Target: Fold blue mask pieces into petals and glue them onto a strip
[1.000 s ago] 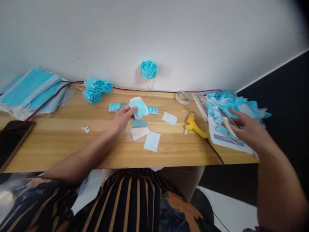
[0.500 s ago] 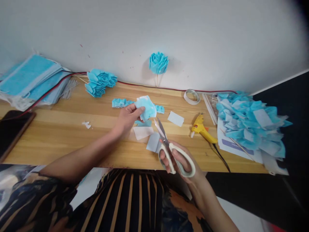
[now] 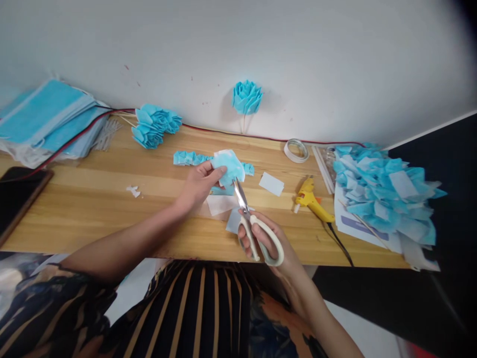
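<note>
Between thumb and fingers, my left hand [image 3: 203, 181] pinches a light blue fabric piece [image 3: 230, 166] with rounded, whitish edges. My right hand [image 3: 274, 236] is closed around the cream handles of a pair of scissors [image 3: 243, 201]. The blades are slightly apart, their tips at the lower edge of the fabric piece. Below lie a white rectangle [image 3: 221, 204] and a pale blue-grey square [image 3: 233, 220], partly hidden by the scissors. Behind the held piece is a row of folded blue petals [image 3: 188, 158].
Blue fabric flowers [image 3: 152, 127] lie at the back; another flower [image 3: 247, 98] stands against the wall. Face masks [image 3: 48, 117] and a phone [image 3: 24, 194] are at left. On the right are a tape roll [image 3: 296, 150], a yellow glue gun [image 3: 313, 199] with its cord, and a petal heap [image 3: 387, 189].
The scissors have moved left and up to the fabric piece, and their blades have come closer together. My left hand has shifted slightly right with the piece.
</note>
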`<state>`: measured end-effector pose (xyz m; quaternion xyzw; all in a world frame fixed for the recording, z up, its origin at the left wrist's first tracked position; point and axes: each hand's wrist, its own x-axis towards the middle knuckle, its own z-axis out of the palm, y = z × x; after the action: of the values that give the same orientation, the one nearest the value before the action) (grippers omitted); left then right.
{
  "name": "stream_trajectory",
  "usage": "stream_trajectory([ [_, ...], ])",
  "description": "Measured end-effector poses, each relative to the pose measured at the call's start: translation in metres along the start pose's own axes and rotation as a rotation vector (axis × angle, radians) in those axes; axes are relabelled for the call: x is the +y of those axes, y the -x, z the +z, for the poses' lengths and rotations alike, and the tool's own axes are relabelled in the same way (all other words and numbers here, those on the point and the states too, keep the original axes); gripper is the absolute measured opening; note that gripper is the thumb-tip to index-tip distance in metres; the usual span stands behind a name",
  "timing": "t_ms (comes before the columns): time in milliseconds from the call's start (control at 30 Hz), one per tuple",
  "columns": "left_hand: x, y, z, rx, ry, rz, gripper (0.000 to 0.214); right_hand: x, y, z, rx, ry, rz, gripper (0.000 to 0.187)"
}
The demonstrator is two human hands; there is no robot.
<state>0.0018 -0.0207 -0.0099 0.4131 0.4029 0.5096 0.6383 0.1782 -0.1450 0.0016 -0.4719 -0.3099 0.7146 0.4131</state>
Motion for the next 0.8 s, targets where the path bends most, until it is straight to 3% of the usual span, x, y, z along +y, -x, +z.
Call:
stream_trajectory([
  [167, -0.0014, 0.0004, 0.0006, 0.013, 0.001, 0.002, 0.023, 0.0028, -0.0001, 0.0024, 0.027, -0.002, -0.072, 0.043],
  [800, 0.0002, 0.0028, 0.0036, 0.017, -0.061, 0.037, 0.028, 0.0046, -0.001, 0.0025, 0.056, 0.002, -0.095, 0.041],
])
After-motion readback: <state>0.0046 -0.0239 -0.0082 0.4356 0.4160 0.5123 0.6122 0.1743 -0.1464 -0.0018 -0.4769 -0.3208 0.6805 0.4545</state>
